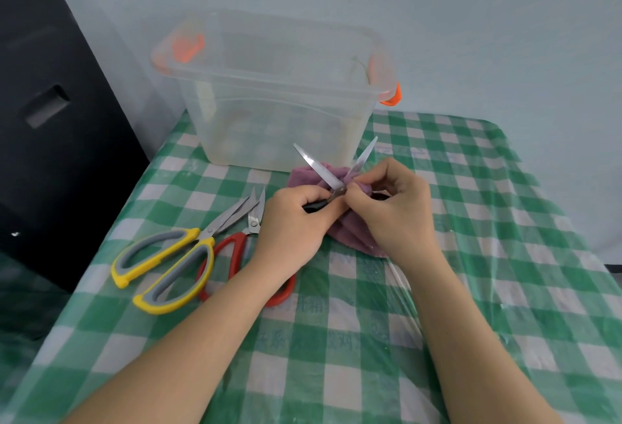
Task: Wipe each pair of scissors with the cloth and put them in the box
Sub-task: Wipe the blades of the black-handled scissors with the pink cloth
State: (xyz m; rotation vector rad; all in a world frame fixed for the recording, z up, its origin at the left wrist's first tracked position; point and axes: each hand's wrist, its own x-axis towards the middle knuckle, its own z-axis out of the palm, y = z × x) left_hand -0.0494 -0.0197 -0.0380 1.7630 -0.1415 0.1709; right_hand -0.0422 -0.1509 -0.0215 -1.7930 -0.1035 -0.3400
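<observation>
While your left hand [296, 218] grips the black-handled scissors [331, 174], blades spread, your right hand [390, 201] pinches the purple cloth [304, 176] against them above the desk [471, 255]. Pending: yellow scissors [168, 262], red scissors [232, 252]. Box [269, 93]: apparently empty.

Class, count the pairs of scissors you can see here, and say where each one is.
3. The black-handled scissors are held open in both hands over the cloth; the yellow-handled scissors and red-handled scissors lie on the table, left. None visible in the box.
</observation>
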